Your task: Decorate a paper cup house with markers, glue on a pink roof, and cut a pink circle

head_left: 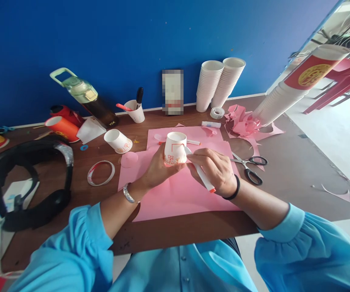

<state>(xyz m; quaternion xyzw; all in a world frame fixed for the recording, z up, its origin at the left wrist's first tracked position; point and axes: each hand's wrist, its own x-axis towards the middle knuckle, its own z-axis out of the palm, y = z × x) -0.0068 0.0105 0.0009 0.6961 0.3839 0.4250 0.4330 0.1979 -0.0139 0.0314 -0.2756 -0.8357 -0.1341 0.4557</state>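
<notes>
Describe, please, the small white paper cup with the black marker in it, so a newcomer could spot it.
Along the blue wall, find the dark bottle with the pale green lid. Just right of it stands the small white paper cup. Unlike the stacked white cups, it has a black marker and slim red item sticking out.

So the brown table (181, 235) has pink paper (175, 198) spread on it. Scissors (245, 164) and a tape ring (101, 173) lie there too.
</notes>
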